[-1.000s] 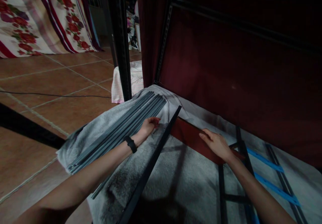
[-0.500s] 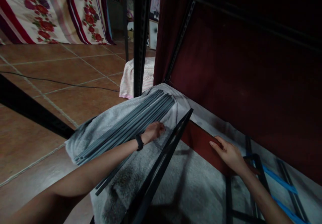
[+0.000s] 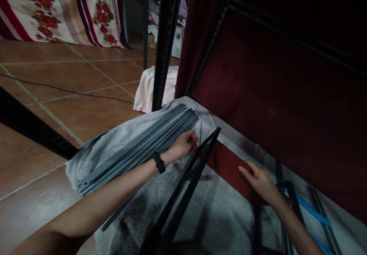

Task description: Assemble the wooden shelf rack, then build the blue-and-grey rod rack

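Note:
My left hand (image 3: 185, 143), with a dark band on the wrist, is beside the upper end of a black metal frame (image 3: 191, 188). Its fingers are curled together, and a thin light tip shows at them, too small to name. My right hand (image 3: 258, 179) grips the upper edge of a reddish-brown board (image 3: 229, 167), thumb on the near face and fingers behind. The board's left end lies behind the black frame. Under my left forearm, a bundle of grey rods (image 3: 137, 151) rests on a grey fleecy blanket (image 3: 126, 127).
Black slotted posts (image 3: 166, 48) stand ahead, with a dark red cloth (image 3: 275, 106) hanging at the right. More black frames with blue strips (image 3: 312, 211) lie at lower right. A cable (image 3: 71, 93) crosses the tiled floor (image 3: 94, 71). A striped cloth (image 3: 145, 88) drapes beyond the blanket.
My left hand has moved slightly right and up, from above the blanket to the black frame's upper end. My right hand still grips the board. The view has shifted a little.

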{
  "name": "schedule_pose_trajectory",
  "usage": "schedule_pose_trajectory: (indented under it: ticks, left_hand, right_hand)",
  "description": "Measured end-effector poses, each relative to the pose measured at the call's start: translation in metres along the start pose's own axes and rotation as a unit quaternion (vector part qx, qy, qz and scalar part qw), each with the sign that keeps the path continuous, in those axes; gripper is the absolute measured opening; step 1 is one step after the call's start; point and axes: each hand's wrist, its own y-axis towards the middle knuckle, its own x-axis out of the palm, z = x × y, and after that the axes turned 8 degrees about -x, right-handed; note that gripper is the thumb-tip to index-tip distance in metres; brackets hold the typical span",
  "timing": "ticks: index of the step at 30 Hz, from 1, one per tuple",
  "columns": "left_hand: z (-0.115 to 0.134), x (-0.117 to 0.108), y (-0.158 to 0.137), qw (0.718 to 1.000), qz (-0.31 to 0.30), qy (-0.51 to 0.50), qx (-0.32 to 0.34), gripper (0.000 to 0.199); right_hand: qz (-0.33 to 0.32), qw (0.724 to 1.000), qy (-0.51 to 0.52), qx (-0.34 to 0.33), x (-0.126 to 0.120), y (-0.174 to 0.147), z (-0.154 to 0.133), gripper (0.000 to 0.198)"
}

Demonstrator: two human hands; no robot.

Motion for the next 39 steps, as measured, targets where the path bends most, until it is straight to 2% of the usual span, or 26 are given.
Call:
schedule_pose_trajectory:
  ticks: [2, 4, 15, 22, 28, 33, 37, 39]
  left_hand:
    - [0.015, 0.006, 0.003, 0.997, -0.032, -0.069, 0.028, 0.008]
    - [0.025, 0.012, 0.006, 0.995, -0.041, -0.072, 0.051, 0.006]
    - [0.031, 0.016, 0.013, 0.996, -0.016, 0.012, 0.09, 0.017]
    - [0.042, 0.01, 0.018, 0.977, -0.044, 0.137, 0.159, 0.019]
    - [0.04, 0.015, 0.024, 0.98, -0.051, 0.137, 0.133, 0.018]
    - [0.043, 0.02, 0.025, 0.991, -0.059, 0.06, 0.1, 0.018]
    - [0.052, 0.024, 0.023, 0.997, -0.051, -0.049, 0.02, 0.013]
    - [0.053, 0.024, 0.023, 0.996, -0.05, -0.077, 0.001, 0.01]
  right_hand:
    - [0.005, 1.0, -0.003, 0.002, -0.001, 0.0, -0.001, 0.054]
    - [0.008, 1.0, -0.007, 0.004, -0.001, -0.001, -0.002, 0.054]
    - [0.008, 1.0, 0.014, 0.012, -0.001, 0.0, -0.003, 0.053]
    - [-0.011, 0.999, 0.022, 0.02, -0.003, 0.001, -0.007, 0.052]
    - [-0.012, 1.0, 0.027, 0.004, -0.003, 0.002, -0.006, 0.051]
    - [-0.028, 0.999, 0.024, -0.002, -0.006, 0.004, -0.009, 0.048]
    - [-0.038, 0.998, 0.039, -0.015, -0.012, 0.005, -0.013, 0.043]
    - [-0.042, 0.998, 0.042, -0.019, -0.014, 0.005, -0.015, 0.039]
